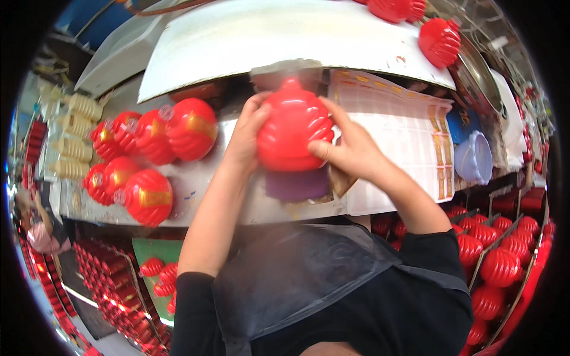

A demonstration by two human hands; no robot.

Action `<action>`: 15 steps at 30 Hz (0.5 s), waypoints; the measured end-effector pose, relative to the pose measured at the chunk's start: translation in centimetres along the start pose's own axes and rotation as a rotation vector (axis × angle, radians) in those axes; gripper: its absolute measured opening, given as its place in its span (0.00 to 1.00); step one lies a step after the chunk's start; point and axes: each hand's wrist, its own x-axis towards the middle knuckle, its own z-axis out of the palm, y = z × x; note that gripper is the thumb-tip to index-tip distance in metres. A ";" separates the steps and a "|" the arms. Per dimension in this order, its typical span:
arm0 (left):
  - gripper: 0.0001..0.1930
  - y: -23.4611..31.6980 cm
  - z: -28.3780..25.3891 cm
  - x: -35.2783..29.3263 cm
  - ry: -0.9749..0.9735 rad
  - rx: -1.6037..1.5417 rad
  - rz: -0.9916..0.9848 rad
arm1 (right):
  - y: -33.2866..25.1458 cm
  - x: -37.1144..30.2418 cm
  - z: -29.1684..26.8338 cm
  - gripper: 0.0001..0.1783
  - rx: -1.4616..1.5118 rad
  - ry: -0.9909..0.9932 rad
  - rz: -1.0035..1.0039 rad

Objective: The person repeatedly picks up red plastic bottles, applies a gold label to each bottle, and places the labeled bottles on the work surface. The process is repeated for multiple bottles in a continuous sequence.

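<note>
A glossy red bulbous piece (290, 133) with ribbed sides and a narrow neck is held between my two hands, its neck pointing away from me. My left hand (246, 132) grips its left side, fingers curled at the upper edge. My right hand (355, 146) wraps the right side, with the thumb laid across the front. Under the near edge of the piece lies a dark purple pad (297, 185). Just beyond the neck sits a blurred grey fixture (285, 70). Several similar red pieces with gold patches (191, 130) stand on the worktable (222, 199) to the left.
A white compartmented sheet with gold strips (386, 142) covers the right side. A white board (267, 38) spans the back, with a red piece (439, 43) at its right end. A lilac bucket (473, 158) stands far right. Crates of red pieces (499, 267) sit lower right.
</note>
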 end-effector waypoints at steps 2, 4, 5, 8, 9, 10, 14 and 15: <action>0.24 -0.9 -0.1 0.4 0.015 -0.034 -0.027 | 1.5 -2.4 0.1 0.46 0.118 0.019 0.098; 0.23 -1.1 0.0 0.1 -0.014 -0.076 0.024 | 3.4 -4.9 -0.5 0.32 0.115 0.111 0.095; 0.23 -1.1 0.1 -0.3 0.021 -0.041 0.045 | 4.6 -6.2 -1.2 0.24 0.037 0.149 0.095; 0.32 -0.8 0.6 -1.7 0.006 0.092 0.121 | 8.4 -10.7 -4.1 0.15 -0.340 0.397 0.272; 0.35 -0.8 0.9 -2.0 -0.004 0.160 0.176 | 9.8 -12.5 -5.6 0.13 -0.443 0.481 0.356; 0.36 -0.9 1.1 -2.0 0.014 0.183 0.174 | 11.1 -14.5 -7.4 0.12 -0.609 0.524 0.392; 0.37 -0.6 1.3 -2.0 0.056 0.190 0.168 | 15.5 -21.3 -12.3 0.14 -0.936 0.583 0.490; 0.36 -0.5 1.4 -1.9 0.075 0.179 0.162 | 16.1 -22.5 -12.7 0.15 -0.933 0.576 0.506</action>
